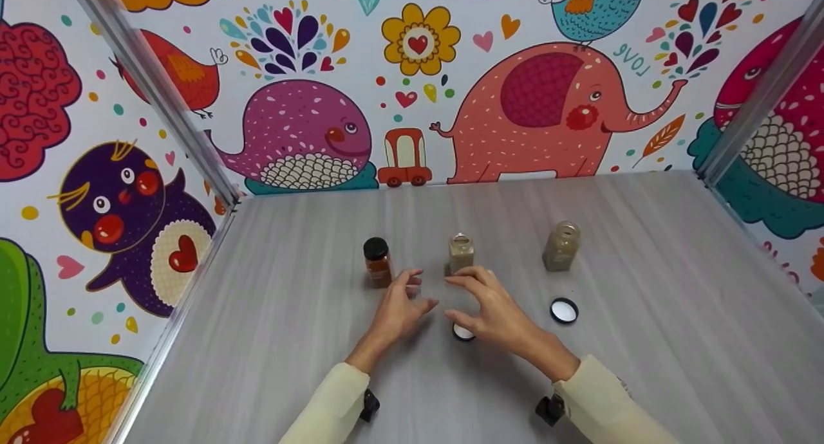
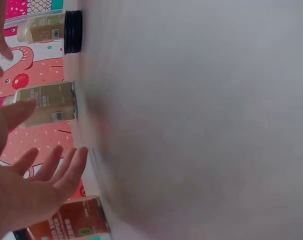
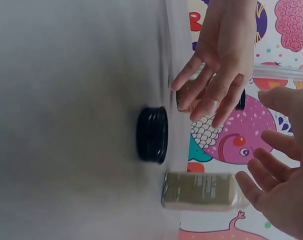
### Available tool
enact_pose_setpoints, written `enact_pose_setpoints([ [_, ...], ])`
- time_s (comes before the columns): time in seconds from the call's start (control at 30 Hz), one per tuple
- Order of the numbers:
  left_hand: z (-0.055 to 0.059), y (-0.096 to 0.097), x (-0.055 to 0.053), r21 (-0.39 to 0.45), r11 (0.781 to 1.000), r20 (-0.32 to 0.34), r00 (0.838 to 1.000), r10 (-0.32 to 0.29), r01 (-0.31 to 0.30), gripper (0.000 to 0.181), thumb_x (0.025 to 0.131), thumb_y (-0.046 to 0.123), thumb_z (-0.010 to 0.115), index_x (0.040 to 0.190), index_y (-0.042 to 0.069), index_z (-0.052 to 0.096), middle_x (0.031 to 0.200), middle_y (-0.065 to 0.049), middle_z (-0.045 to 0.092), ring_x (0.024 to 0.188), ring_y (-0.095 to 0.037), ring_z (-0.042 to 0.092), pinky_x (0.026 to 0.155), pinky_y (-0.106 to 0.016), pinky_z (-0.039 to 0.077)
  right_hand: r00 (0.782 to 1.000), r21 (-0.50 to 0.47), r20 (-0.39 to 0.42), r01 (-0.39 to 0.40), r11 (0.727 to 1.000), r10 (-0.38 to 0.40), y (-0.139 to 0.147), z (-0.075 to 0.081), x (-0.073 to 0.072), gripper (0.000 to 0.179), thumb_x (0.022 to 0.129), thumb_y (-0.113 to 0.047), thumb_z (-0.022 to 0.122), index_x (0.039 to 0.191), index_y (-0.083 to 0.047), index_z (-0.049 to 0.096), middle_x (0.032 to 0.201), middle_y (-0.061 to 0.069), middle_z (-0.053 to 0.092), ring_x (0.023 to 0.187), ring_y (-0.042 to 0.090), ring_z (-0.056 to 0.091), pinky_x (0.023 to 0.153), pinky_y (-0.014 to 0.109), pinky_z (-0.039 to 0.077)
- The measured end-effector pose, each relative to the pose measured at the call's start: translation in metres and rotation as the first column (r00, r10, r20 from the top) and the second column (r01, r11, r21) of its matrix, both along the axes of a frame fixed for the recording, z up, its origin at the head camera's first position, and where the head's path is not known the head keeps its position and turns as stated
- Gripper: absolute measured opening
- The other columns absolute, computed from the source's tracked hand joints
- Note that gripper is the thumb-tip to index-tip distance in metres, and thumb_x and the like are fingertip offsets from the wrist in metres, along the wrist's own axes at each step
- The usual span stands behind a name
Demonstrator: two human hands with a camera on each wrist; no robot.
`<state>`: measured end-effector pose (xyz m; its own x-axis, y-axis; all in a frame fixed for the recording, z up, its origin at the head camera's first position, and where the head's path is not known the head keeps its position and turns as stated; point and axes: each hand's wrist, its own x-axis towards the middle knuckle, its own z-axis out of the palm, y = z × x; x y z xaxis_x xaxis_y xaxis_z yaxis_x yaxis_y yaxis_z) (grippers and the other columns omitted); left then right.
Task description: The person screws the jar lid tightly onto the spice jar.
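Three spice jars stand in a row on the grey table. The left jar, with reddish-brown contents [image 1: 380,270], wears a black lid. Uncapped are the middle jar of pale powder [image 1: 461,254] and the right jar of greenish-beige powder [image 1: 562,248]. My left hand [image 1: 398,309] hovers near the red-brown jar, fingers loosely bent around nothing. My right hand [image 1: 499,305] is in front of the middle jar, thumb and fingers spread apart. Partly hidden under it, a black lid [image 1: 463,331] lies white side up. In the right wrist view that black lid [image 3: 152,134] shows its ribbed side.
A second black lid [image 1: 564,311] lies white side up in front of the right jar. Behind the table [image 1: 290,315] rises a printed wall [image 1: 412,96] with cartoon animals. Metal posts [image 1: 154,90] stand at the left and right corners.
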<state>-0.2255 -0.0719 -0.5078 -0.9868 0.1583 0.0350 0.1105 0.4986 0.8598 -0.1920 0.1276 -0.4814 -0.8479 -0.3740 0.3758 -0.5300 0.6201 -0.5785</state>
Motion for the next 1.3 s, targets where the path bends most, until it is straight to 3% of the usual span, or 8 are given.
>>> enact_pose_setpoints([
  [0.2,0.001,0.015,-0.007,-0.05,0.998,-0.027,0.999,-0.032,0.031,0.068,0.085,0.021,0.082,0.142,0.005,0.049,0.135,-0.02,0.061,0.121,-0.037,0.062,0.099,-0.051,0.051,0.994,0.011,0.1,0.049,0.999,-0.05,0.012,-0.01,0.006,0.056,0.085,-0.025,0.082,0.133,-0.008,0.061,0.132,0.007,0.055,0.124,0.027,0.054,0.097,0.048,0.05],
  [0.37,0.001,0.022,-0.017,-0.053,0.998,-0.012,0.999,-0.035,0.034,0.074,0.086,0.028,0.081,0.147,0.008,0.044,0.142,-0.017,0.057,0.127,-0.034,0.06,0.103,-0.049,0.05,0.981,0.006,0.178,0.076,0.997,-0.076,0.018,-0.017,0.01,0.06,0.084,-0.028,0.082,0.136,-0.006,0.059,0.131,0.009,0.054,0.121,0.03,0.057,0.097,0.05,0.05],
  [0.5,0.003,0.025,-0.025,-0.019,0.999,0.004,0.999,-0.049,0.049,0.08,0.086,0.032,0.08,0.151,0.01,0.039,0.15,-0.016,0.051,0.135,-0.035,0.053,0.108,-0.049,0.046,0.968,-0.002,0.239,0.082,0.997,-0.079,0.019,-0.023,0.01,0.065,0.083,-0.03,0.083,0.137,-0.004,0.058,0.13,0.01,0.054,0.114,0.03,0.06,0.093,0.048,0.052],
  [0.77,-0.001,0.034,-0.044,0.071,0.996,0.042,0.997,-0.064,0.061,0.086,0.086,0.031,0.08,0.155,0.01,0.032,0.155,-0.018,0.043,0.142,-0.036,0.045,0.113,-0.049,0.042,0.947,0.042,0.304,0.097,0.994,-0.105,0.022,-0.034,0.012,0.072,0.078,-0.035,0.086,0.135,-0.002,0.057,0.126,0.01,0.054,0.101,0.018,0.059,0.082,0.038,0.052],
  [1.07,-0.005,0.043,-0.055,0.088,0.992,0.033,0.995,-0.096,0.093,0.085,0.087,0.028,0.079,0.155,0.011,0.031,0.156,-0.013,0.042,0.145,-0.032,0.042,0.116,-0.047,0.039,0.952,0.02,0.293,0.089,0.996,-0.091,0.024,-0.038,0.011,0.068,0.075,-0.029,0.089,0.13,-0.002,0.062,0.118,0.009,0.057,0.101,0.02,0.063,0.083,0.037,0.054],
  [1.3,-0.011,0.051,-0.06,0.158,0.984,0.031,0.996,-0.084,0.079,0.077,0.088,0.021,0.078,0.153,0.012,0.037,0.155,-0.01,0.045,0.144,-0.029,0.044,0.117,-0.045,0.038,0.946,0.023,0.311,0.085,0.996,-0.088,0.024,-0.04,0.009,0.069,0.071,-0.025,0.092,0.128,-0.001,0.063,0.117,0.01,0.059,0.104,0.023,0.064,0.086,0.039,0.053],
])
